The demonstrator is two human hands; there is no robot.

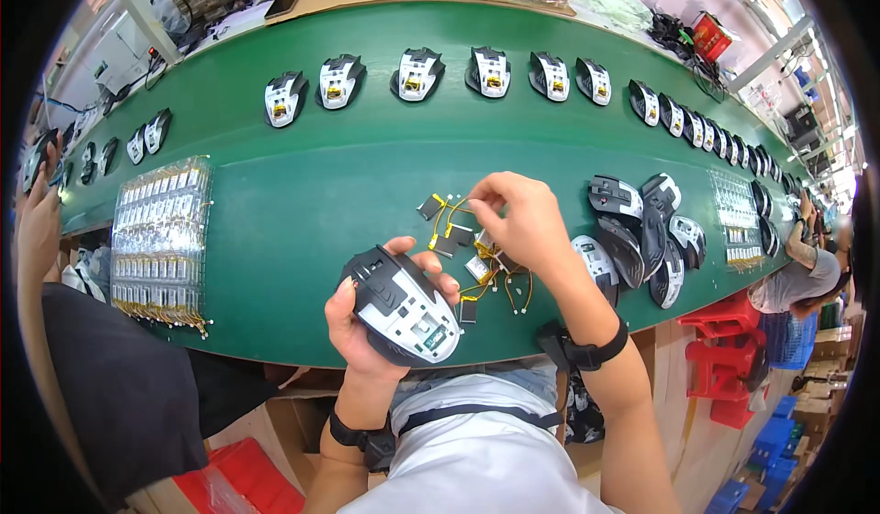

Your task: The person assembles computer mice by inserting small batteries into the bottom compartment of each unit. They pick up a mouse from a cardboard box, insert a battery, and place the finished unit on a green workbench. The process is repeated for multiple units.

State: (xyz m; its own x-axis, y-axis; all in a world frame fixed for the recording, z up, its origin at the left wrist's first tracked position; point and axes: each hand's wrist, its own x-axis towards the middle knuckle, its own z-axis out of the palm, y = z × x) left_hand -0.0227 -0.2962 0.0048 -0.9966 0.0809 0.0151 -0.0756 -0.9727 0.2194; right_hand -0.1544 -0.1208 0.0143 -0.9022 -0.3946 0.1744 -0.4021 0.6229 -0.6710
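Observation:
My left hand (353,331) is wrapped round a black and white computer mouse (403,303), turned underside up, with an open recess showing a green circuit board near its lower end. To the right of it, my right hand (522,216) has thumb and forefinger pinched together at the thin yellow wires (456,204) of a small battery. Several flat batteries (447,243), dark or silver with yellow tape and wires, lie loosely piled under and beside that hand. Part of this pile is hidden by the right hand.
A row of mice (417,76) with batteries fitted runs along the green table (275,184). More mice (646,230) are heaped at the right. A clear tray of batteries (163,239) lies left, another tray (738,221) far right. Other people work at both sides; red stools (724,358) stand right.

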